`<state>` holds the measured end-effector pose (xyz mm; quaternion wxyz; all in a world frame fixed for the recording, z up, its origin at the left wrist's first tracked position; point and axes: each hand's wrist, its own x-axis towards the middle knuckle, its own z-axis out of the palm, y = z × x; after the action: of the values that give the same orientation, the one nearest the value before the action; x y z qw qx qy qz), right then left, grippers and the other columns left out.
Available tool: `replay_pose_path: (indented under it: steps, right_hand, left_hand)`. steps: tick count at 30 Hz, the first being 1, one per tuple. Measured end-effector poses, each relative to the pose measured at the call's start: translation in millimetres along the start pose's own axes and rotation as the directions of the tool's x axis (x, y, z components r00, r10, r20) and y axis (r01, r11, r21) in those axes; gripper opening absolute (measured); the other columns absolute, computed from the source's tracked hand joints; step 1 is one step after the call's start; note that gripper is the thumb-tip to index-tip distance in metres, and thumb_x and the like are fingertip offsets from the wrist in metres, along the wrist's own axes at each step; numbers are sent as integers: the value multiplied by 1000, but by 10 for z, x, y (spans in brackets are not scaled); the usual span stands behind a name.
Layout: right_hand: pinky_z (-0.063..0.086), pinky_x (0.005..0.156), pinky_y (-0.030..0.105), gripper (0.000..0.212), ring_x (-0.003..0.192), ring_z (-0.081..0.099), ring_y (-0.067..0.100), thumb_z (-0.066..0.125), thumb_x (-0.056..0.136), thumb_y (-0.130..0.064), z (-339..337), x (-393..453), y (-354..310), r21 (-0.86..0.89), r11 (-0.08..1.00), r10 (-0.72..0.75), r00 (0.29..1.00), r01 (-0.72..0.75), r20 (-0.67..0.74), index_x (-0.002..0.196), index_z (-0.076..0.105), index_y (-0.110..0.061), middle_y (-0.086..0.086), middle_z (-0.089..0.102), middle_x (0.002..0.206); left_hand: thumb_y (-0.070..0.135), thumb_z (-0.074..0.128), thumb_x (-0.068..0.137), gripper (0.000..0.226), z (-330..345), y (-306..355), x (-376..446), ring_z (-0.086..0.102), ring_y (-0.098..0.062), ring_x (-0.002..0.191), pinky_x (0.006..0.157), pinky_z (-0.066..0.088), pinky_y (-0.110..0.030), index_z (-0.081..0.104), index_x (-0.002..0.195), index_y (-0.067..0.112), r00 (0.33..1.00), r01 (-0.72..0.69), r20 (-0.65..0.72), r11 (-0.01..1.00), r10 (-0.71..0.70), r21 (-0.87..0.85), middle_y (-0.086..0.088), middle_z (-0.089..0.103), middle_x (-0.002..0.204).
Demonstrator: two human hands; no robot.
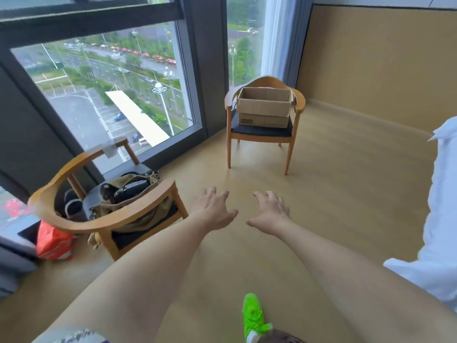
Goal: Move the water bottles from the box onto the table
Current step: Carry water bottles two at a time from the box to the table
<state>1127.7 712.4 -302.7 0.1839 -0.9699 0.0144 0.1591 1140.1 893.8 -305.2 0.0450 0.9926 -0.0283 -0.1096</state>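
Note:
An open cardboard box (264, 108) stands on the dark seat of a wooden chair (262, 131) by the window corner, across the floor from me. Its inside is hidden from here, and no water bottle shows. Both my arms stretch forward over the bare floor. My left hand (212, 208) and my right hand (271, 211) hold nothing, palms down with fingers spread, well short of the box. No table is in view.
A second wooden chair (103, 211) at the near left holds a khaki bag (128, 196) with a black item in it. An orange bag (53, 241) lies on the floor beside it. White cloth (435, 219) hangs at the right. My green shoe (253, 315) is below.

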Motion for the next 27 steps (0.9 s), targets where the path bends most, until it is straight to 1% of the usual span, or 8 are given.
replay_pose_path:
  steps: [3, 6, 8, 12, 16, 19, 22, 27]
  right_hand:
    - [31, 117, 45, 90, 150, 24, 30, 75, 86, -50, -392, 628, -12, -13, 1000, -3, 1000, 3, -22, 160, 25, -33, 7, 21, 166]
    - [31, 118, 46, 89, 151, 23, 30, 75, 88, -51, -750, 1197, -26, -26, 1000, -15, 999, 14, -44, 160, 26, -34, 6, 23, 166]
    - [29, 119, 47, 89, 152, 21, 30, 74, 88, -53, -894, 1523, -30, -22, 1000, -17, 999, 16, -33, 160, 26, -35, 6, 22, 167]
    - [28, 119, 48, 91, 153, 20, 31, 75, 86, -55, -1037, 2150, -6, -45, 999, 3, 1000, -4, -20, 160, 25, -36, 6, 21, 168]
    - [28, 119, 48, 92, 153, 20, 32, 76, 85, -55, -1191, 3004, -12, -32, 998, 56, 998, -57, -35, 160, 24, -37, 7, 20, 168]
    - [29, 119, 49, 92, 152, 20, 32, 76, 86, -53, -1290, 3363, -9, -39, 997, 67, 998, -67, -23, 160, 24, -37, 6, 19, 168]
    - [30, 119, 50, 91, 152, 21, 32, 76, 87, -52, -1448, 4126, -125, -27, 994, 102, 993, -103, -52, 160, 24, -36, 6, 20, 168]
    - [31, 116, 50, 89, 152, 22, 31, 76, 86, -53, -1852, 5238, -397, -15, 983, 179, 982, -180, -63, 159, 26, -38, 5, 21, 168]
  left_hand:
    - [74, 47, 86, 79, -275, 88, 758, 34, -38, 144, 108, 36, -59, 34, 155, 37, 999, -15, -50, 1000, 16, 12, -11, 36, 161]
    - [74, 45, 81, 83, -558, 215, 1435, 34, -37, 145, 109, 35, -60, 35, 154, 37, 996, -6, -86, 996, -2, -89, -11, 37, 160]
    - [73, 44, 78, 84, -628, 279, 1779, 35, -36, 144, 109, 35, -60, 36, 152, 36, 996, -16, -85, 994, 7, -105, -10, 39, 158]
    - [71, 45, 80, 81, -611, 300, 2457, 33, -37, 142, 111, 32, -62, 37, 151, 34, 998, -59, -32, 998, 58, -38, -11, 40, 157]
    - [72, 45, 82, 77, -682, 236, 3462, 37, -35, 139, 106, 38, -58, 40, 150, 34, 997, -68, -24, 997, 67, -44, -10, 42, 154]
    - [72, 45, 83, 75, -771, 252, 3885, 39, -35, 138, 103, 39, -57, 41, 148, 34, 992, -117, -36, 993, 117, -5, -10, 44, 151]
    - [71, 47, 85, 73, -909, 201, 4706, 38, -34, 138, 102, 39, -56, 42, 147, 33, 985, -166, -44, 986, 165, -5, -9, 44, 150]
    - [69, 47, 85, 67, -1310, 95, 5940, 42, -30, 128, 90, 39, -50, 43, 142, 33, 975, -219, -27, 976, 219, -12, -4, 47, 135]
